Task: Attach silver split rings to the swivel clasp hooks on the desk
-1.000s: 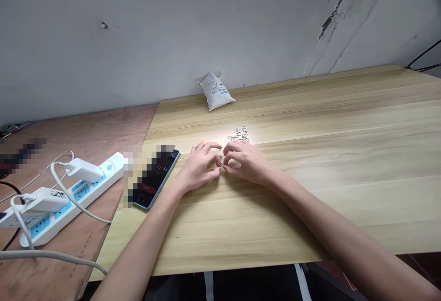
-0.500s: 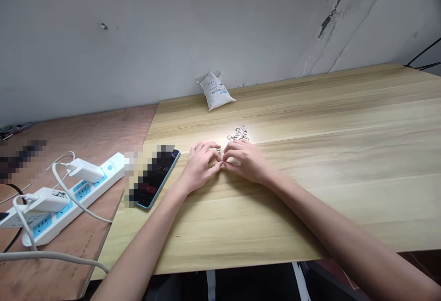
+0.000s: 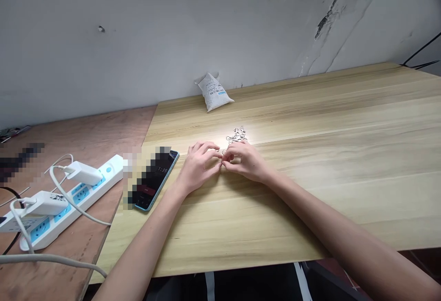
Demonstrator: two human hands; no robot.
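My left hand (image 3: 201, 167) and my right hand (image 3: 246, 162) meet low over the wooden table (image 3: 310, 167), fingertips touching. Thumb and fingers of each are pinched closed. Whatever sits between the fingertips is too small and too covered to make out. Just beyond my right hand lies a small pile of shiny metal clasps with rings (image 3: 237, 134). Part of the pile is hidden by the fingers of that hand. A small metal ring (image 3: 217, 150) shows by my left fingertips.
A phone (image 3: 155, 181) lies left of my left hand. Farther left, a white power strip (image 3: 77, 200) with plugged-in chargers and cables rests on a reddish-brown board (image 3: 113, 126). A white plastic packet (image 3: 215, 93) leans near the grey wall (image 3: 148, 30) behind.
The view has shifted slightly. My left fingers have straightened a little, while both hands stay pinched together at the same place. The phone clock has gone from 1:38 to 1:39.
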